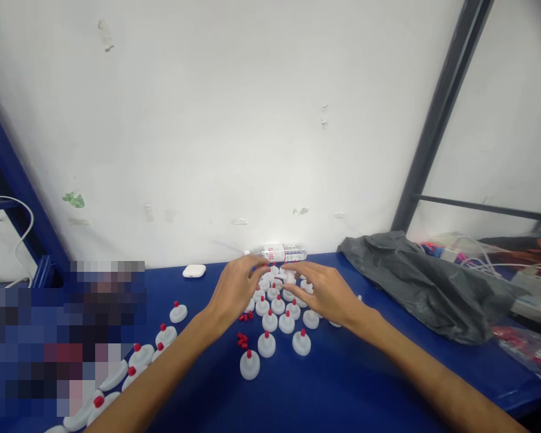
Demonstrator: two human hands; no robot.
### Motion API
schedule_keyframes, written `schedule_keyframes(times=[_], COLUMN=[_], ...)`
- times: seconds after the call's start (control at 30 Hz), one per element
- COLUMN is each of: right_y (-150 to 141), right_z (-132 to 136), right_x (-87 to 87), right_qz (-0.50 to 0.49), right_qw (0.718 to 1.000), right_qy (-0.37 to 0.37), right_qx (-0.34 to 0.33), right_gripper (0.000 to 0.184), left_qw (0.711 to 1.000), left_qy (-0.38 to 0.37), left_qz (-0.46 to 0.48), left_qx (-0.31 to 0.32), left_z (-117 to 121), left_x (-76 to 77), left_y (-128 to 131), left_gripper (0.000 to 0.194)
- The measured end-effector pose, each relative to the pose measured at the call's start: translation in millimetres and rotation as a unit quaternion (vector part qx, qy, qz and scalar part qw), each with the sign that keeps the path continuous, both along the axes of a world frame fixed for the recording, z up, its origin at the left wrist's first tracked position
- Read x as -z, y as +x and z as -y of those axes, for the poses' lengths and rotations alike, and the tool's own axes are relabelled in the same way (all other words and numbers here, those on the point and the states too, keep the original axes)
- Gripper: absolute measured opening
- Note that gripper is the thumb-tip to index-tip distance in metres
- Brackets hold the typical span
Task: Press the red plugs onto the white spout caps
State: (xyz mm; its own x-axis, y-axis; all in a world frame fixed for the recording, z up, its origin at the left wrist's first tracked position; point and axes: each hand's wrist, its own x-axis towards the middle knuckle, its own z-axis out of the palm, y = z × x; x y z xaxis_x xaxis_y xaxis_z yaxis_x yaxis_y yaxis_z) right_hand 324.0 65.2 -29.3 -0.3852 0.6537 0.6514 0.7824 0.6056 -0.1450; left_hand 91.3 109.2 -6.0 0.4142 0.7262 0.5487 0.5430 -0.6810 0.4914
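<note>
My left hand (238, 282) reaches over the back of a cluster of white dome-shaped caps with red tips (269, 320). Its fingers curl inward, and whatever lies at their tips is too small to make out. Opposite it, my right hand (327, 288) has thumb and fingers closed around a white cap (289, 277), its narrow nozzle pointing left. Small loose red tips (242, 340) lie in two little piles left of the cluster. One white cap (311, 319) below my right hand shows no red tip.
A clear plastic bottle (282, 252) lies against the wall behind the caps. A white earphone case (194, 271) sits at the back left. More red-tipped caps (166, 335) line the left side. Dark grey plastic sheeting (424, 288) and a bag with red pieces (527, 352) lie right.
</note>
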Motion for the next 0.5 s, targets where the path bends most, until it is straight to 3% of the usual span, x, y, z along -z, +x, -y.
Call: schedule_keyframes(times=[0.23, 0.5], right_y=[-6, -11], right_z=[3, 10], right_x=[2.5, 5.7], right_qz=[-0.005, 0.012], right_qw=[0.999, 0.994], right_qy=[0.038, 0.079], right_qx=[-0.028, -0.072], right_gripper=[0.045, 0.043], left_qw=[0.999, 0.991], left_qy=[0.032, 0.123], left_qz=[-0.021, -0.014], left_qx=[0.012, 0.050], left_z=[20, 20], left_x=[13.7, 19.5], left_y=[-30, -35], left_gripper=[0.015, 0.024])
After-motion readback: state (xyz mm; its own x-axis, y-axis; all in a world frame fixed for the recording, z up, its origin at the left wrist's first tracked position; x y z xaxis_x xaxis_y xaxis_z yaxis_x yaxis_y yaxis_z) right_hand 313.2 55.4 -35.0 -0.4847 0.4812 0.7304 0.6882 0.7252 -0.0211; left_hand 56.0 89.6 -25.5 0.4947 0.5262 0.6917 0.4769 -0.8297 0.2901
